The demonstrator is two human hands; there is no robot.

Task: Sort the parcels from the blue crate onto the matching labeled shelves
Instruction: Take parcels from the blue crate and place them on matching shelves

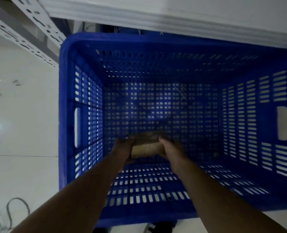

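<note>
I look straight down into a deep blue perforated crate (67,115). Both of my arms reach into it. A small brown cardboard parcel (147,147) sits low in the crate near its front wall. My left hand (122,151) grips the parcel's left end and my right hand (171,151) grips its right end. The picture is blurred, so any label on the parcel cannot be read. The bare crate floor shows around the parcel.
A white shelf board (173,15) overhangs the crate's far side. A grey perforated shelf upright (26,31) runs at the top left. White glossy floor (21,132) lies left of the crate, with loose grey cables (9,214) at the bottom left.
</note>
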